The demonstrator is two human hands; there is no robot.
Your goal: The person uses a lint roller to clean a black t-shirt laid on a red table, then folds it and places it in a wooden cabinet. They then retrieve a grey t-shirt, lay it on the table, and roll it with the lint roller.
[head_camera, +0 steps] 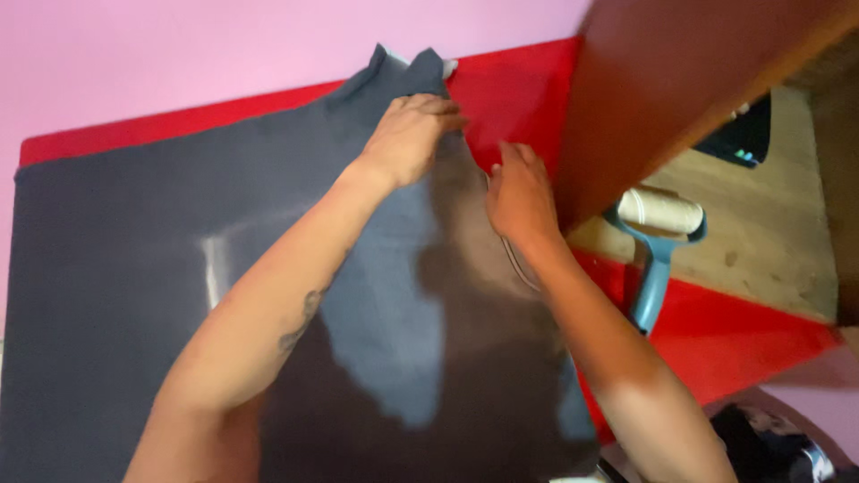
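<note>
A pink wall [179, 54] stands behind the red surface [519, 85], where a dark grey garment [116, 295] lies spread flat. The left hand [407, 139] pinches its far edge; the right hand [519, 197] presses flat beside it. A blue lint roller [658, 237] lies further right, near a wooden floor [769, 233].

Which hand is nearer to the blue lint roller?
The right hand: it rests at the dark cloth's edge, just left of the lint roller. The left hand is farther left, up near the cloth's top corner.
</note>
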